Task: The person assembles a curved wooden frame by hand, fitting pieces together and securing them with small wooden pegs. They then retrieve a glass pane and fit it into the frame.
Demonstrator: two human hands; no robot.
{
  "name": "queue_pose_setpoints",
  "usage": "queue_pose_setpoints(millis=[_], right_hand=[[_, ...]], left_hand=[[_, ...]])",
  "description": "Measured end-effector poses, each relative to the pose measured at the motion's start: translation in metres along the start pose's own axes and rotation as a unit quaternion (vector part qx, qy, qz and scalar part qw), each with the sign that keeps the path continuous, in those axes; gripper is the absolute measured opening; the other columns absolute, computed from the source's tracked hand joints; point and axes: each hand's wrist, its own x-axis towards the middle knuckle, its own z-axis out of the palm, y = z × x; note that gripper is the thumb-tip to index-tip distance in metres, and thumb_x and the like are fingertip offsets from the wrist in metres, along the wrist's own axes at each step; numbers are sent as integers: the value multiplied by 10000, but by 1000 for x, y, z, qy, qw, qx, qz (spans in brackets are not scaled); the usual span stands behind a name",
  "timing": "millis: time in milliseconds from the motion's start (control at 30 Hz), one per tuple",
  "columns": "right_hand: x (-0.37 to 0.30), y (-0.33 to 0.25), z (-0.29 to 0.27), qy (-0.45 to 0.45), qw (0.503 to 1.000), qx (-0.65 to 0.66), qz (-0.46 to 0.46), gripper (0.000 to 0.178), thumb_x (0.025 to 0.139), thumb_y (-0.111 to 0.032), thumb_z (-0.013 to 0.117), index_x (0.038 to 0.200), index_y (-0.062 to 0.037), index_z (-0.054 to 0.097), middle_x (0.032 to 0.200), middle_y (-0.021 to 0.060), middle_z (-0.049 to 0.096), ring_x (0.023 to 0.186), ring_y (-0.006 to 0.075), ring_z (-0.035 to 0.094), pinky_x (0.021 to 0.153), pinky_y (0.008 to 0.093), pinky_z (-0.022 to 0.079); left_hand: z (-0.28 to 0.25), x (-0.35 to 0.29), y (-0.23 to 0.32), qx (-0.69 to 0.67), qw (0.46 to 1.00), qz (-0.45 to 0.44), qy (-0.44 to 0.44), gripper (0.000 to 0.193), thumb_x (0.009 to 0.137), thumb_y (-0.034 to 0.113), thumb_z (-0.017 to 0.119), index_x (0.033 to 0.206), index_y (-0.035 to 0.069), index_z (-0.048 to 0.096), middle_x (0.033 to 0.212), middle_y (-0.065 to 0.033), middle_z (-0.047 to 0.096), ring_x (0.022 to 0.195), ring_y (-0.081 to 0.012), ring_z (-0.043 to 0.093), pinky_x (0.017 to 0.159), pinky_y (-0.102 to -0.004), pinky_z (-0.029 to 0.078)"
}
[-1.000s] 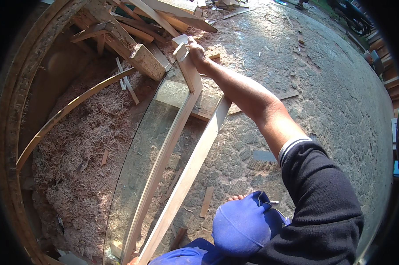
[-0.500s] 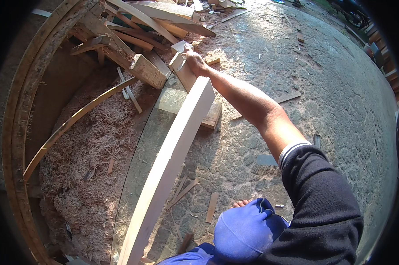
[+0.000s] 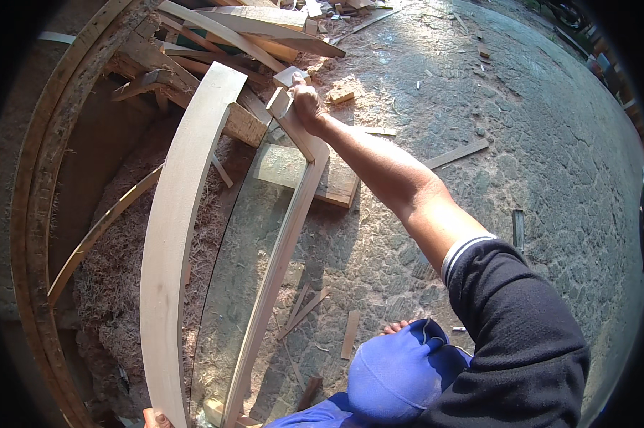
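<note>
My right hand (image 3: 308,108) is closed around the short far bar of a pale wooden frame (image 3: 285,232). A clear pane (image 3: 247,235) that looks like glass sits against the frame; wood and shavings show through it. To the left rises a long, slightly curved pale wooden board (image 3: 176,214), apart from the frame's long side. At the lower edge, the fingers of my left hand (image 3: 156,419) wrap the board's near end; most of that hand is out of view. Beneath the frame's far part lies a wooden block (image 3: 336,187).
A large curved wooden rim (image 3: 33,192) stands at the left, with a bent strip (image 3: 104,228) beside it. Shavings (image 3: 115,292) heap between them. Planks (image 3: 265,36) pile at the far left. Offcuts (image 3: 350,334) litter the rough floor (image 3: 564,178) near my blue-clad knee (image 3: 393,374).
The curved board has swung left, off the frame's long side, uncovering that side and the pane. My left fingers have come into view. My right hand has shifted slightly left, still gripping the frame.
</note>
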Motion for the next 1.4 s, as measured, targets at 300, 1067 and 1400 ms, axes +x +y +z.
queue_pose_setpoints(millis=[300, 1067, 1400], right_hand=[[-5, -16, -9, -33, 997, 23, 64, 603, 1108, -438, 313, 1042, 60, 646, 904, 247, 697, 867, 331, 668, 817, 429, 508], [-13, -29, -18, -58, 991, 75, 95, 670, 1085, -524, 307, 1012, 40, 661, 976, 251, 711, 920, 376, 637, 899, 442, 466], [-1, -7, -6, -32, 994, 88, 65, 757, 1053, -594, 312, 1036, 62, 689, 1029, 304, 706, 1037, 429, 658, 926, 470, 471]], left_hand=[[20, 31, -3, -26, 999, 31, -30, 595, 1052, 589, 424, 937, 44, 636, 615, -87, 520, 538, -230, 485, 511, -395, 409], [-1, 46, -3, 130, 985, 114, 7, 503, 780, 450, 863, 1083, 104, 659, 838, -153, 695, 686, -390, 657, 598, -458, 530], [15, 36, 9, 92, 990, 104, -19, 414, 792, 366, 864, 1008, 95, 636, 817, -137, 686, 669, -371, 653, 591, -448, 525]])
